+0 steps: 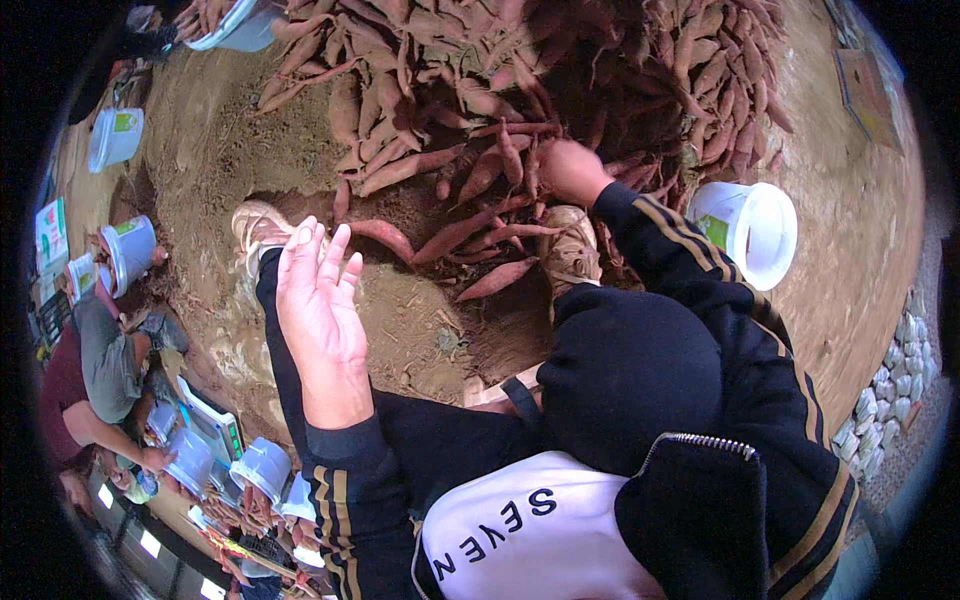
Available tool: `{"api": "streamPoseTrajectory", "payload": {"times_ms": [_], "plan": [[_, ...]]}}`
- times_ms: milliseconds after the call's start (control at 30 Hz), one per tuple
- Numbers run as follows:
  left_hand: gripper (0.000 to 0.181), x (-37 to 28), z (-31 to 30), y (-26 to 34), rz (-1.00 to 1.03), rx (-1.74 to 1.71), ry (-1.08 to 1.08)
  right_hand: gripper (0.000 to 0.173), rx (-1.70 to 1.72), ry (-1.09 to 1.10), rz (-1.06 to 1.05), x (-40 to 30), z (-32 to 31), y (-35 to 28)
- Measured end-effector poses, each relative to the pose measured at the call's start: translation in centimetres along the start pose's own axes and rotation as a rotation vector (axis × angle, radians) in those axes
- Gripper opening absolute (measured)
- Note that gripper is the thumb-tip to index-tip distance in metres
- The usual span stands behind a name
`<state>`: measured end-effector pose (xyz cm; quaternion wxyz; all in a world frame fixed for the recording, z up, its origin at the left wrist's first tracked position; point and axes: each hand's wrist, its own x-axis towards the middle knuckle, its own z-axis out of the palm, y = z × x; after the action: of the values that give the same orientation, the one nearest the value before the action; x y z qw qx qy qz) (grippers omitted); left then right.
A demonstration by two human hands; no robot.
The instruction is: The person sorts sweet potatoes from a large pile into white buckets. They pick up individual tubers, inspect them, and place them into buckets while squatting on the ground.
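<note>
My left hand (324, 319) is held above my left leg with its palm turned up and its fingers stretched out, holding nothing. My right hand (571, 171) reaches down among the sweet potatoes at the near edge of a big pile (450, 52). Its fingers are mostly hidden, so whether they grip a root cannot be made out. A slim sweet potato (533, 171) lies right beside those fingers, and a thicker one (484, 172) is a little to the left. Between my shoes, several loose sweet potatoes, one of them a plump red root (498, 279), rest on the soil.
A white plastic bucket (721, 206) stands to my right, near a cardboard box (866, 97). More buckets (129, 251) stand at left. A crouching person (112, 360) there reaches to a bucket beside a scale (210, 420). Filled bags (885, 397) line the right edge.
</note>
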<state>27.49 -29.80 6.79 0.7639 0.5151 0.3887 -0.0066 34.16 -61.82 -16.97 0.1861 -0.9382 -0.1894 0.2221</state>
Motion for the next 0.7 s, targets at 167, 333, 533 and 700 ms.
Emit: {"api": "streamPoseTrajectory", "payload": {"times_ms": [167,333,533,700], "plan": [[0.045,-0.2,1.5,-1.3,-0.029,0.052,-0.068,0.025,-0.119,-0.109,-0.072,-5.5,0.8,-5.8],[0.037,-1.1,4.2,-1.5,-0.064,0.01,-0.123,0.018,0.067,-0.029,-0.13,-4.8,1.6,-2.5],[0.034,-1.4,6.1,-2.1,-0.077,0.057,-0.134,0.032,0.339,0.367,0.069,-0.2,-3.1,-2.4],[0.03,-1.1,6.5,-2.6,-0.113,0.103,-0.121,0.039,0.719,-0.115,0.114,4.1,-2.2,-4.3]]}}
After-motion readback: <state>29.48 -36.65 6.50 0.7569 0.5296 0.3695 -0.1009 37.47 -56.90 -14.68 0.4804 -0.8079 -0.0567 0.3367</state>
